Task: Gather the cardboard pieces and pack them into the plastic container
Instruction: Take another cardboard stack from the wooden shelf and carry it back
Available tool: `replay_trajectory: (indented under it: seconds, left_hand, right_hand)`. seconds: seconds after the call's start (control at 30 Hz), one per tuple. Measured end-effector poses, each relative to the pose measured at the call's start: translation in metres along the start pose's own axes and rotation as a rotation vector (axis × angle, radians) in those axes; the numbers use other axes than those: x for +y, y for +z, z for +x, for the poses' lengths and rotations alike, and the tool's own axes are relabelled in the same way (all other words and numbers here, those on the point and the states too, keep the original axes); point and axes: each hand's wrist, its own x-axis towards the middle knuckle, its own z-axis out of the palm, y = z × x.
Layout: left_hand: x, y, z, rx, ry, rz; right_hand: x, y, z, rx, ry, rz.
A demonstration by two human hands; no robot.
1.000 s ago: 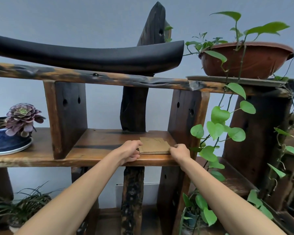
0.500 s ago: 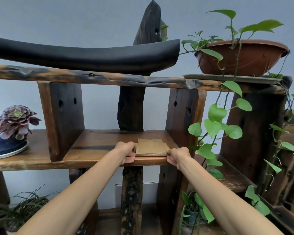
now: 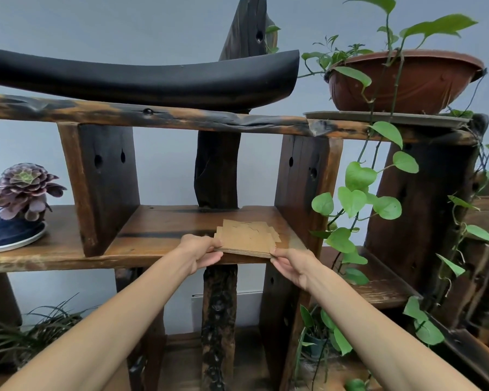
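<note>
A stack of brown cardboard pieces [image 3: 247, 237] lies at the front edge of the wooden shelf [image 3: 158, 235], its near edge sticking out past the shelf front. My left hand [image 3: 201, 249] grips the stack's left near corner, fingers under it and thumb on top. On the other side, my right hand [image 3: 290, 263] pinches the right near corner. No plastic container is in view.
A dark upright post [image 3: 218, 170] stands behind the stack, and a plank wall [image 3: 302, 187] rises at its right. Trailing green vine leaves [image 3: 356, 193] hang to the right from a red-brown pot [image 3: 404, 80]. A succulent in a blue pot [image 3: 14, 215] sits far left.
Both hands have pulled the cardboard stack toward me, from further back on the shelf to its front edge. The grip has shifted to the stack's near corners.
</note>
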Motion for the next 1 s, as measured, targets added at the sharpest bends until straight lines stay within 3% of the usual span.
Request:
replay_trajectory:
  seconds: [0.27, 0.7, 1.0]
  left_hand:
    - [0.017, 0.019, 0.009, 0.133, 0.124, 0.080]
    - [0.022, 0.044, 0.030, 0.193, 0.110, 0.255]
    - [0.027, 0.045, 0.025, 0.214, 0.088, 0.268]
  right_hand:
    - [-0.034, 0.017, 0.005, 0.051, -0.142, -0.006]
    - [-0.049, 0.024, 0.041, 0.166, -0.156, -0.383]
    - [-0.055, 0.022, 0.031, 0.158, -0.101, -0.421]
